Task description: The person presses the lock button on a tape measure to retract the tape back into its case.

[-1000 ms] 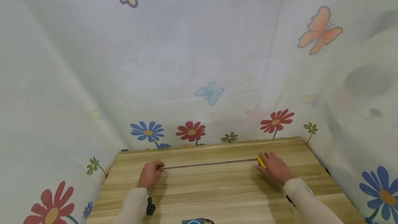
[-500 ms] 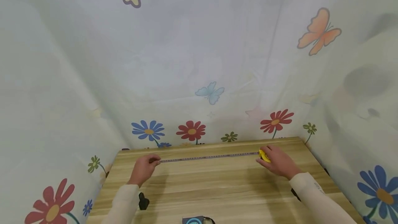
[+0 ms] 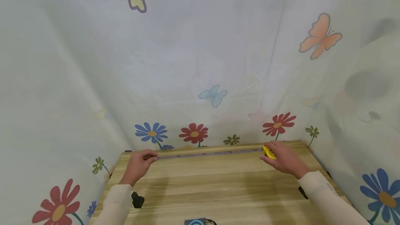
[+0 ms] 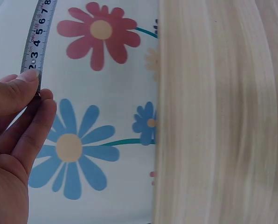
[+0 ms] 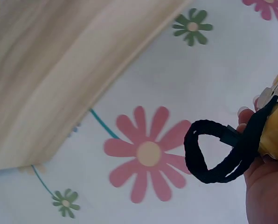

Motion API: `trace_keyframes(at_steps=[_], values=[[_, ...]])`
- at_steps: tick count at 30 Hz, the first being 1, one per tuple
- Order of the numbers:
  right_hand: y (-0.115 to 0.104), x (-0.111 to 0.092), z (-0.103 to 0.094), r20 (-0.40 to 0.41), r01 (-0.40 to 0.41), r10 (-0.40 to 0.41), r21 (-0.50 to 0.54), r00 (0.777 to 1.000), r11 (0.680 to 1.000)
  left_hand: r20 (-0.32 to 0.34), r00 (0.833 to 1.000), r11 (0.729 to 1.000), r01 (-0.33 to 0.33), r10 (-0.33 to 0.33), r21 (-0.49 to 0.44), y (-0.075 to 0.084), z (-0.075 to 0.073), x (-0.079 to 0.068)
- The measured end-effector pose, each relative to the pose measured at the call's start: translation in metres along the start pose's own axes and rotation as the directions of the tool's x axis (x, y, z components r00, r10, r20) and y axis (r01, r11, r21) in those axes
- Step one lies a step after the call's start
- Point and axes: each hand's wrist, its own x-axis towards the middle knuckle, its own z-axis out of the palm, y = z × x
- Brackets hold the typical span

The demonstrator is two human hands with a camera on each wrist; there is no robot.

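Observation:
A tape measure's blade (image 3: 206,154) stretches nearly level between the two hands, above the far part of the wooden table. The left hand (image 3: 137,166) pinches its free end between thumb and fingers; in the left wrist view the thumb lies by the 2 mark on the blade (image 4: 35,51). At the other end, the right hand (image 3: 284,159) grips the yellow tape measure case (image 3: 269,152). From the right wrist view, the case (image 5: 275,130) sits in the palm, partly cut off by the frame edge, and a dark wrist strap (image 5: 197,154) hangs from it in a loop.
The wood-grain table (image 3: 206,190) ends at a flower-and-butterfly printed curtain (image 3: 187,61) behind and at both sides. A small dark box with a blue ring (image 3: 195,222) and a cable lies at the near edge. Dark wrist-worn devices (image 3: 137,200) show beside the sleeves.
Both hands have moved away from the body toward the table's far edge and slightly apart, carrying the tape. The blade has turned so its printed face shows more.

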Motion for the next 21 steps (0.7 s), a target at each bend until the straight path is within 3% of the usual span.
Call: trace_keyframes(at_steps=[9, 21], values=[[-0.016, -0.002, -0.030, -0.014, 0.021, -0.022, -0.005, 1.000, 1.000, -0.006, 1.000, 0.998, -0.019, 0.018, -0.057, 0.013, -0.022, 0.003], [-0.030, -0.003, -0.058, 0.003, 0.024, -0.024, -0.027, 1.000, 0.999, 0.010, 1.000, 0.987, -0.006, 0.008, -0.163, 0.020, -0.037, -0.001]])
